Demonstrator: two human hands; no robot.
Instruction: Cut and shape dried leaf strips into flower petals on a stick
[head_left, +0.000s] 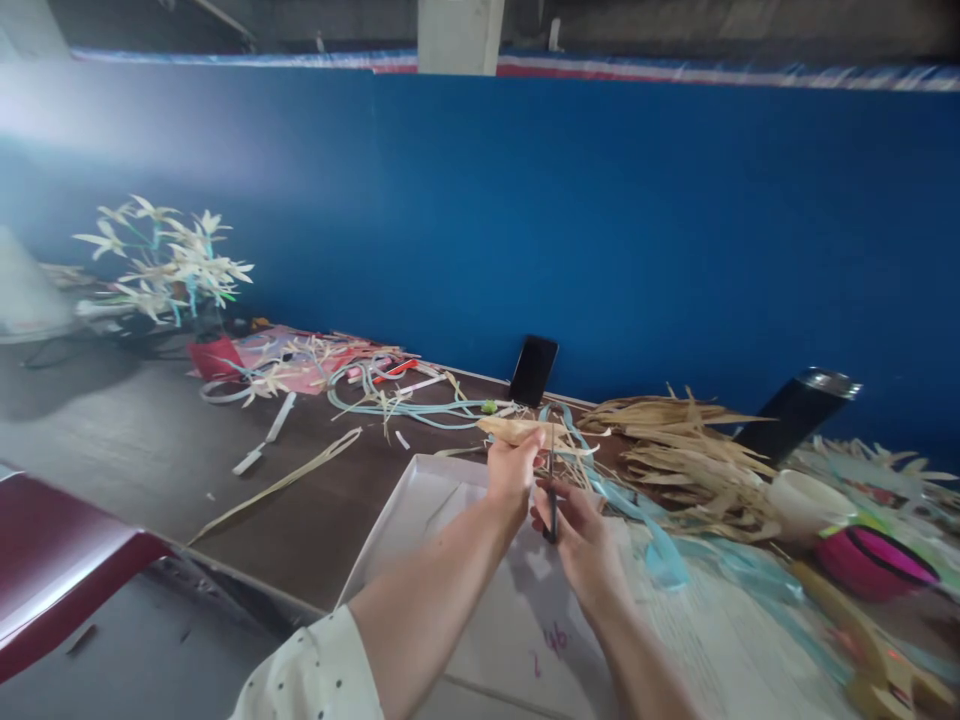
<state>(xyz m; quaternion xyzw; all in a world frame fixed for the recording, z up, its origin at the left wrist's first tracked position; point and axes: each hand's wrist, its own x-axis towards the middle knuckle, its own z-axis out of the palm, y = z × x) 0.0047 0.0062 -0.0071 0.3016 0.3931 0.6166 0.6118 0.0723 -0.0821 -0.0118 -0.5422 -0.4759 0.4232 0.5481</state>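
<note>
Over a shallow white box lid (pixel 409 500), my left hand (pixel 511 470) pinches a pale dried husk (pixel 506 430). My right hand (pixel 577 525) grips dark-handled scissors (pixel 551 515), their blades pointing up beside the husk's right end. Narrow husk tips stick out to the right past the blades. Whether the blades are touching the husk I cannot tell. Just right of my hands lies a heap of dried husks (pixel 690 460), with light blue ribbon (pixel 664 560) near it.
A black phone (pixel 534 368) leans against the blue partition (pixel 600 220). Behind the husks a dark flask (pixel 795 415) tilts. White husk-like flowers (pixel 180 260) stand in a red pot (pixel 216 357) at left. Blue cords (pixel 405 408), a pink pouch (pixel 874 562) and a tape dispenser (pixel 885 660) lie about.
</note>
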